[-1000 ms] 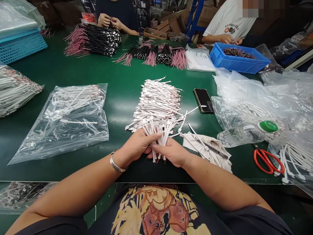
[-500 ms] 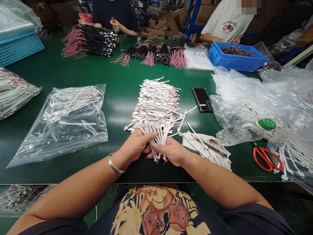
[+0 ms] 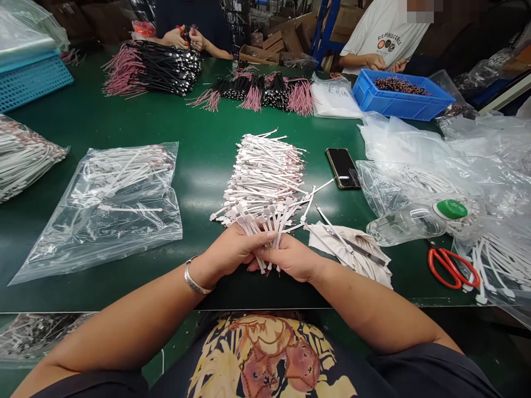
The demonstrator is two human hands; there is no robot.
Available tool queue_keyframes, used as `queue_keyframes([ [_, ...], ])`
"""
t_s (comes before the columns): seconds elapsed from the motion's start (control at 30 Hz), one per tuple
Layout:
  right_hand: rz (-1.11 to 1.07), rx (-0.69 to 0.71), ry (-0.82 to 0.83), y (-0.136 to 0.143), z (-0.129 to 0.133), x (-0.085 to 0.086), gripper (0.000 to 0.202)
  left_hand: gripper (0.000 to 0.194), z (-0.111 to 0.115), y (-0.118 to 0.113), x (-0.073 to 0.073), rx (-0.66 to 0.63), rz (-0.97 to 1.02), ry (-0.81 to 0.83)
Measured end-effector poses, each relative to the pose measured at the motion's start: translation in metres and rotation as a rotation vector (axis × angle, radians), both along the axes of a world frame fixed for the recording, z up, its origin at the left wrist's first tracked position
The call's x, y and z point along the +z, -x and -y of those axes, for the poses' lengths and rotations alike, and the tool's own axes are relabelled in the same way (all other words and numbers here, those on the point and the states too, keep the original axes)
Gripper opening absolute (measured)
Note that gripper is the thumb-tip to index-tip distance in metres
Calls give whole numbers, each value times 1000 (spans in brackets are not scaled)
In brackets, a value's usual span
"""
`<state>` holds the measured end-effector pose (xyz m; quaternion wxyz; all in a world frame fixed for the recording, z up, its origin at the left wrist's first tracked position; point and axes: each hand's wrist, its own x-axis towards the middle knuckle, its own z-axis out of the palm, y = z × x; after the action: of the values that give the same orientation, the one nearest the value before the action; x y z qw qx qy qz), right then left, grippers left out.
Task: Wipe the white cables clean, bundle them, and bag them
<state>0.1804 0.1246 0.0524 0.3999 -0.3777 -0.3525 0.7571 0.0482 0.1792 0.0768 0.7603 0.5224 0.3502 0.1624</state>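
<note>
Gripping a bunch of white cable pieces with both hands at the near table edge, left hand wrapped round one side, right hand clamped on the other. Fanned out just near of the big white pile. Phone off right, red scissors further right.

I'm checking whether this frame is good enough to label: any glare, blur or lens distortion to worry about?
Head view: overhead light glares off the green table and the clear bag; table edges bow toward the corners, a wide-lens warp; both hands and the white cable bundle are sharp; a co-worker's face at top right is blurred out.
</note>
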Motion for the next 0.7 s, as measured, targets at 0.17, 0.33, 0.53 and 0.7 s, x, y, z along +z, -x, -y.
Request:
queue_keyframes([
  [0.17,11,-3,6,0,-1,2,41,30,1,0,5,9,20,-25],
  [0.33,14,0,4,-1,-1,3,41,28,2,-1,7,6,21,-42],
  [0.53,-65,30,67,-2,0,4,38,35,-1,1,0,-15,-8,21],
  [0.7,-131,57,131,-3,1,6,36,38,-2,1,-2,-39,-12,123],
])
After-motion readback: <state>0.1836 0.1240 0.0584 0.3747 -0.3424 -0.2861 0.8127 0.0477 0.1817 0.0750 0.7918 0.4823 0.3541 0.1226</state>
